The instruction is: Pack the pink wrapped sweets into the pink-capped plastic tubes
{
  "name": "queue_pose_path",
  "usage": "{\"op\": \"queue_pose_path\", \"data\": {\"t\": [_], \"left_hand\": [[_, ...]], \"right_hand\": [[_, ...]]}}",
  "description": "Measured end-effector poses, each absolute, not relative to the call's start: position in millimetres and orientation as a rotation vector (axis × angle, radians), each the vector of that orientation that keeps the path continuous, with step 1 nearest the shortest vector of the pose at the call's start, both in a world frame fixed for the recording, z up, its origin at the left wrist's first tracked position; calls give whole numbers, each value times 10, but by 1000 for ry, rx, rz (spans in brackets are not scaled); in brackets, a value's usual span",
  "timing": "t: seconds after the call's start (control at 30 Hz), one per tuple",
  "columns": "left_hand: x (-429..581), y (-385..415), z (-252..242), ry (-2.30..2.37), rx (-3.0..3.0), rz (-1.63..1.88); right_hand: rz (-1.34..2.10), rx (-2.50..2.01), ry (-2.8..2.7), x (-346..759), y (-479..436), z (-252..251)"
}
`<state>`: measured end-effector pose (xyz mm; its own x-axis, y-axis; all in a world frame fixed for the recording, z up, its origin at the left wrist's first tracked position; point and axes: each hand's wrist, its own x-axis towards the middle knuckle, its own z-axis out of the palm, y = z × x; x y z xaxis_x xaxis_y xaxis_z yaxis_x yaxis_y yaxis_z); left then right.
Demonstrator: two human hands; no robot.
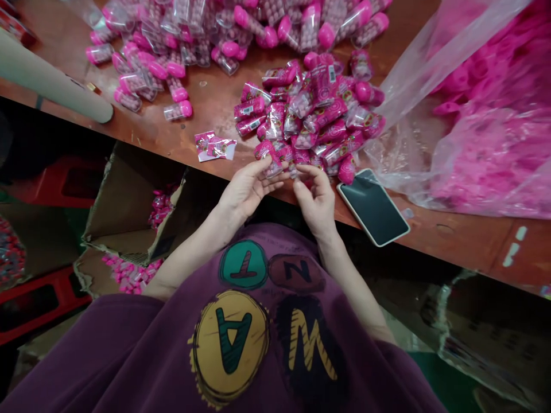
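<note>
My left hand [247,189] is at the near edge of the brown table [456,235], its fingers curled round a small pink-capped tube [270,159] with a pink label. My right hand [316,198] is just to the right, fingertips pinched together by the same tube; what they pinch is too small to name. Right behind both hands lies a pile of labelled pink tubes [314,115]. Farther back is a heap of unlabelled clear tubes with pink caps [193,40]. A few loose pink labels [215,147] lie left of my hands.
A dark phone [372,206] lies face up right of my right hand. A clear plastic bag of pink caps [486,126] fills the right. A cardboard roll [51,80] lies at the left. Below the table, an open carton [129,229] holds pink tubes.
</note>
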<state>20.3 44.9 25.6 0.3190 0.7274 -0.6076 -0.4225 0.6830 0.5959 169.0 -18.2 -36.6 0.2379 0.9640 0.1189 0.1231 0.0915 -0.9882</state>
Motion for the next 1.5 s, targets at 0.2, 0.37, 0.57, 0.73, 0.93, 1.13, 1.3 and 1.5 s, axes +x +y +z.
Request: {"op": "queue_pose_path", "data": {"t": [0.2, 0.37, 0.57, 0.73, 0.93, 1.13, 1.3, 1.5], "left_hand": [[268, 350, 282, 1009, 442, 863], [271, 291, 275, 962, 515, 913], [289, 243, 272, 950, 521, 888], [313, 181, 266, 949, 506, 902], [349, 138, 266, 992, 481, 880], [367, 134, 205, 1008, 471, 878], [395, 138, 166, 1027, 481, 882], [361, 144, 123, 973, 560, 930]], "right_hand": [[653, -1336, -1358, 1595, -124, -317], [517, -1343, -1465, 1621, -168, -326], [539, -1351, -1437, 1647, -199, -332], [538, -1373, -1360, 1627, -215, -367], [577, -1430, -1283, 1605, -223, -414], [615, -1439, -1250, 1599, -212, -468], [582, -1458, -1255, 1599, -199, -477], [591, -1390, -1333, 1677, -208, -467]]}}
